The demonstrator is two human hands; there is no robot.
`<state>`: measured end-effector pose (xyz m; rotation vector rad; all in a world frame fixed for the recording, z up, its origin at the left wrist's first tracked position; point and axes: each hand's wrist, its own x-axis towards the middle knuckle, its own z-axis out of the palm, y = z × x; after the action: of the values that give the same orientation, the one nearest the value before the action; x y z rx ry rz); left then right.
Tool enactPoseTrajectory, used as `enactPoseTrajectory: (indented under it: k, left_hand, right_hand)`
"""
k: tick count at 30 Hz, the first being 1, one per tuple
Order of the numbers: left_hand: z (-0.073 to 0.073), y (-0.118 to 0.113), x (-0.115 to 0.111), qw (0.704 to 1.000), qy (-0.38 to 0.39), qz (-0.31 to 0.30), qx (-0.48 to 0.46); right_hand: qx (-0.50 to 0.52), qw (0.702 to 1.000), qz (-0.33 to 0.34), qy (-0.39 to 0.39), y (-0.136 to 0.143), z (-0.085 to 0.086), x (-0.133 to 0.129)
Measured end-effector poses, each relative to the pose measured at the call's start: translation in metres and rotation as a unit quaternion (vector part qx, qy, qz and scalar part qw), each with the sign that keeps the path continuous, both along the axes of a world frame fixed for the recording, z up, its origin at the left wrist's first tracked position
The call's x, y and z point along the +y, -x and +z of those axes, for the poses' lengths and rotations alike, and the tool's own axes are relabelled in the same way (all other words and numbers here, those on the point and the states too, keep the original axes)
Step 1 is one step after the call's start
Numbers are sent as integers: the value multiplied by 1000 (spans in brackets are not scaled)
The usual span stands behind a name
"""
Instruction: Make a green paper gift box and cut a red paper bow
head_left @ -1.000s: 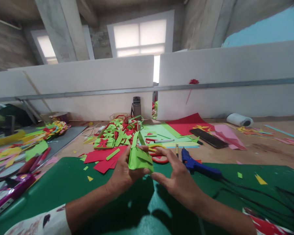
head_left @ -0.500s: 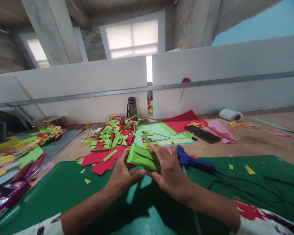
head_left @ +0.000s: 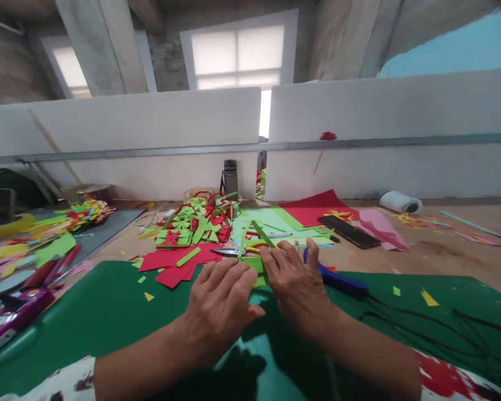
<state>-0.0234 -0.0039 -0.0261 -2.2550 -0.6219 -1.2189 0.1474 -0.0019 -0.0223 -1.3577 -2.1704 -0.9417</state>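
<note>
A folded piece of bright green paper [head_left: 255, 263] lies low over the green mat, between my two hands. Two narrow green strips rise from its far side. My left hand [head_left: 221, 295] presses on its left part with the fingers together and the thumb toward the right. Bent fingers of my right hand [head_left: 294, 278] hold down its right edge. Much of the paper is hidden beneath the fingers. Just beyond it are scissors [head_left: 230, 252] with yellow handles. A blue glue gun [head_left: 345, 282] rests right of my right hand, partly covered by it.
Red paper pieces [head_left: 173, 278] and a heap of green and red paper shapes [head_left: 192, 225] lie ahead on the left. Farther right are a black phone [head_left: 350, 231] and red sheets [head_left: 317, 207]. A bottle [head_left: 230, 178] stands by the white partition. The glue gun's cord [head_left: 426, 331] crosses the mat.
The green paper has gone from being held up and tilted to lying lower and flatter. My left hand has turned from gripping its side to pressing on top. The view has shifted slightly.
</note>
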Motion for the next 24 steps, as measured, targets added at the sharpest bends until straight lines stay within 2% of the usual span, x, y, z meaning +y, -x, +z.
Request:
enactPoseTrajectory:
  k: [3,9,13,18,20,22,24]
  left_hand:
    - [-2,-1,2,996,16,58,64]
    - [-6,2,17,989,72,113,58]
    - [-7,-5,20,990,105,88,45]
    - [-11,-5,27,980,196,28,1]
    - [-13,2,32,973,227,-22,-33]
    - [-14,10,35,961,259,-60,-79]
    - [-15,15,35,951,280,-78,-107]
  right_hand:
    - [3,999,28,-26,3,0,-5]
    - [16,995,81,-56,7,3,-15]
    - [10,990,115,-85,11,2,-16]
    - [-12,980,179,-82,9,4,-22]
    - [45,972,223,-56,3,9,-24]
    - [162,955,249,-2,-3,14,-23]
    - [313,912,240,111,-7,18,-19]
